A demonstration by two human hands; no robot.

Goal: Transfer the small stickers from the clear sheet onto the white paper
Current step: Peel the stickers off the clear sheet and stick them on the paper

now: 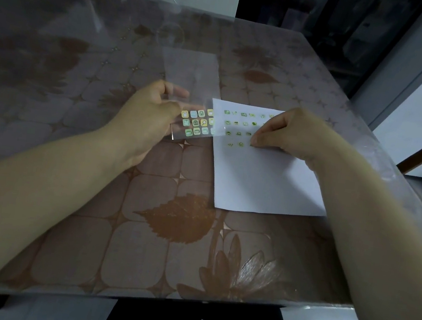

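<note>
Our forearms (pixel 39 191) reach in over the near edge of the table (pixel 141 231). On our right hand (pixel 285 134) the fingers curl, fingertips (pixel 254 142) pinched together down on the white paper (pixel 263 183); whether a sticker sits under them we cannot tell. We should press flat and rub outward, in line with that row. Our left hand (pixel 151 114) grips the clear sheet (pixel 189 71) near it to the left, its stickers (pixel 196 123) reaching the paper's far left corner, the paper lying toward the table's right edge

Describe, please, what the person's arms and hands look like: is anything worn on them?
Nothing worn is visible. The left hand and right hand are bare, and the limbs behind them stay uncovered to the frame's edge: no sleeves, gloves, watch, bracelet or rings show.
</note>
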